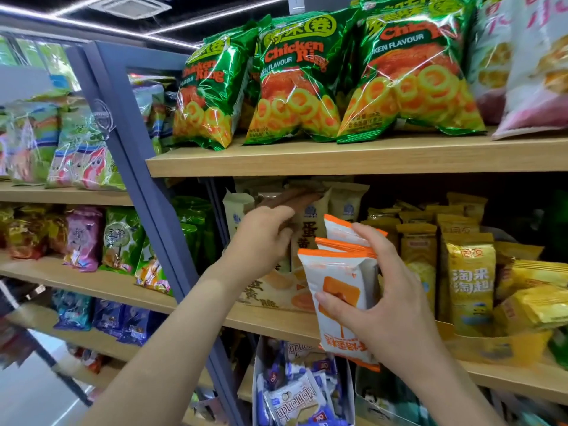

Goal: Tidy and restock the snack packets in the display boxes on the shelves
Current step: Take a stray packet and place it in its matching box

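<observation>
Orange-and-white packets (344, 290), a small fanned stack of about three, sit at five o'clock in our view, closest to us. Our right hand (396, 305) grips them, thumb across the front and fingers curled over the top edges. We judge they are held upright and together like this so they can slide into a box as one batch. They hang in front of the middle shelf (270, 321), not yet in any box.

At nine o'clock from them our left hand (264, 238) reaches into the cream display box (270, 290). Its fingers are bent round a brown piece (292, 196) that is too blurred to call packet or flap. It looks to us as though this hand is making room or straightening the row while the right waits with the stock.

Behind it, at twelve o'clock, cream packets (347, 201) stand tall and close under the upper shelf board (338, 158), so there is little headroom for lifting anything in. At three o'clock the yellow packets (470, 281) crowd their yellow box (491, 348), several leaning; a careless push could tip them.

At six o'clock, a shelf lower, an open box holds blue-and-white packets (295, 398). A blue-grey upright (138, 155) slants just left of our left arm and limits its swing. Farthest, at twelve o'clock, green ring-snack bags (295, 81) line the top shelf.
</observation>
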Tool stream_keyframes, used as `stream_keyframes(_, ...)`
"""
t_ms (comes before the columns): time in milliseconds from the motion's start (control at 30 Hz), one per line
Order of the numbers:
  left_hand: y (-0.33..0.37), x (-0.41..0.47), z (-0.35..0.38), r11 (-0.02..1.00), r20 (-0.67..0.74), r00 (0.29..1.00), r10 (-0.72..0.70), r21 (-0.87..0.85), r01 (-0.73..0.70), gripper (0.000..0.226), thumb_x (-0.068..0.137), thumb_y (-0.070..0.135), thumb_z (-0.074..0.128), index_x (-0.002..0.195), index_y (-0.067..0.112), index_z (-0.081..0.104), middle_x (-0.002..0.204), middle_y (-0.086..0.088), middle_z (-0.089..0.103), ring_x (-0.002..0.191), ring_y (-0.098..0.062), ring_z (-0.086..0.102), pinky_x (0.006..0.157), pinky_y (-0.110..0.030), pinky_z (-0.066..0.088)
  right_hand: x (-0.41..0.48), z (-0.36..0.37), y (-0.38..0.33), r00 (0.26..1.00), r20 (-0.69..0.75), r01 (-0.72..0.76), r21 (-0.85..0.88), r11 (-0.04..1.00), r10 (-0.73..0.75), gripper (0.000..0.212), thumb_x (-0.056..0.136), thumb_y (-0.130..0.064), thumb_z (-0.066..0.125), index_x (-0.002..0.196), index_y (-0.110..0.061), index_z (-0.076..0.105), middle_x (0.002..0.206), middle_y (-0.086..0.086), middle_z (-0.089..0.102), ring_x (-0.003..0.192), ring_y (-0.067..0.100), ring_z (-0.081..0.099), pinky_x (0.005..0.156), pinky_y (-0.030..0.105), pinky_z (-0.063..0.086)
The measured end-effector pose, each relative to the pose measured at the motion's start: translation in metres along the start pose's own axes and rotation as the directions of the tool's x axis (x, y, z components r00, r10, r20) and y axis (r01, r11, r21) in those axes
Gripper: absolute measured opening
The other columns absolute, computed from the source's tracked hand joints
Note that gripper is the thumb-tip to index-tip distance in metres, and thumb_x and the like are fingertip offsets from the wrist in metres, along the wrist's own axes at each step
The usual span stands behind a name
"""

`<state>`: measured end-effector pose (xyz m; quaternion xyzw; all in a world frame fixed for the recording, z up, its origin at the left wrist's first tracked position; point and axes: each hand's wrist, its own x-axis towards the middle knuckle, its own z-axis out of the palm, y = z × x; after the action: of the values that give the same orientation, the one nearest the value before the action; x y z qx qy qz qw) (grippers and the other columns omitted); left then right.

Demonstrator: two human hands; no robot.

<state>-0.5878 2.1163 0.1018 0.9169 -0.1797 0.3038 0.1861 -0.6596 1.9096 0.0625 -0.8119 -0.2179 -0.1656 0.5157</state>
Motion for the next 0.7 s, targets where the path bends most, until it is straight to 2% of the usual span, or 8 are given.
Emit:
stream_keyframes(100,-0.001,-0.024,-0.011,0.977,-0.281,0.953,-0.110,-0.208,0.051,0.025,0.092,0.002,0.060,0.113,0.014,0.068,0.099,0.005,0.068,0.091,-0.004,0.064,0.077,-0.021,0.054,-0.005,-0.003,0.005,0.998,-0.031,-0.051,0.147,0.988,0.056,0.089,0.055,-0.058,0.079,0.128,-0.068,0.029,0.118,-0.034,0.052,0.104,0.007,0.063,0.079,0.039,0.059)
stream_keyframes(167,0.009,-0.038,-0.015,0.949,-0.338,0.923,-0.181,-0.306,0.074,0.025,0.092,0.003,0.061,0.112,0.014,0.069,0.100,0.005,0.071,0.093,-0.003,0.066,0.079,-0.020,0.054,-0.009,-0.004,0.003,0.997,-0.056,-0.044,0.194,0.980,0.056,0.085,0.052,-0.053,0.078,0.121,-0.071,0.031,0.115,-0.043,0.048,0.101,-0.003,0.062,0.071,0.025,0.059)
stream_keyframes(233,0.028,-0.052,-0.015,0.888,-0.249,0.941,-0.231,-0.449,0.099,0.022,0.094,0.007,0.059,0.108,0.020,0.070,0.095,0.008,0.073,0.091,-0.009,0.068,0.075,-0.025,0.056,-0.012,-0.005,-0.001,0.995,-0.089,-0.016,0.245,0.969,0.039,0.084,0.052,-0.048,0.080,0.119,-0.070,0.034,0.115,-0.044,0.046,0.102,-0.007,0.061,0.069,0.016,0.057)
stream_keyframes(300,0.052,-0.065,-0.017,0.706,0.000,0.967,-0.253,-0.684,0.185,0.020,0.095,0.025,0.059,0.113,0.024,0.067,0.101,0.004,0.073,0.095,-0.014,0.068,0.074,-0.026,0.056,-0.016,-0.007,-0.002,0.993,-0.117,0.005,0.311,0.951,0.033,0.082,0.052,-0.041,0.082,0.119,-0.065,0.040,0.115,-0.039,0.049,0.102,-0.004,0.062,0.069,0.014,0.055)
stream_keyframes(400,0.087,-0.082,-0.016,0.461,0.387,0.920,-0.058,-0.807,0.369,0.064,0.076,0.055,0.072,0.134,0.042,0.049,0.130,0.014,0.060,0.118,-0.011,0.059,0.090,-0.028,0.053,-0.024,-0.017,-0.002,0.985,-0.159,0.005,0.399,0.917,0.064,0.080,0.051,-0.037,0.089,0.114,-0.063,0.046,0.112,-0.030,0.055,0.099,0.002,0.065,0.066,0.018,0.057)
stream_keyframes(500,0.116,-0.092,-0.002,0.549,0.453,0.888,-0.077,-0.724,0.417,0.085,0.061,0.057,0.081,0.128,0.071,0.031,0.134,0.030,0.047,0.125,-0.002,0.051,0.097,-0.035,0.052,-0.036,-0.030,0.000,0.972,-0.213,0.011,0.448,0.894,0.095,0.075,0.056,-0.032,0.088,0.113,-0.060,0.048,0.110,-0.027,0.060,0.094,0.003,0.067,0.064,0.016,0.055)
stream_keyframes(567,0.134,-0.096,0.015,0.639,0.428,0.896,-0.113,-0.659,0.396,0.089,0.055,0.067,0.077,0.125,0.078,0.023,0.135,0.031,0.044,0.127,-0.001,0.046,0.099,-0.038,0.049,-0.047,-0.043,0.004,0.966,-0.226,-0.006,0.468,0.884,0.126,0.073,0.058,-0.030,0.084,0.114,-0.059,0.048,0.108,-0.026,0.062,0.091,0.004,0.068,0.064,0.015,0.055)
stream_keyframes(700,0.177,-0.109,0.050,0.531,0.420,0.903,-0.089,-0.747,0.399,0.092,0.050,0.053,0.085,0.120,0.077,0.032,0.130,0.028,0.054,0.116,0.001,0.057,0.090,-0.031,0.054,-0.083,-0.085,0.018,0.964,-0.169,-0.116,0.432,0.895,0.206,0.096,0.051,-0.047,0.085,0.130,-0.063,0.035,0.116,-0.022,0.064,0.096,0.010,0.070,0.072,0.021,0.057)
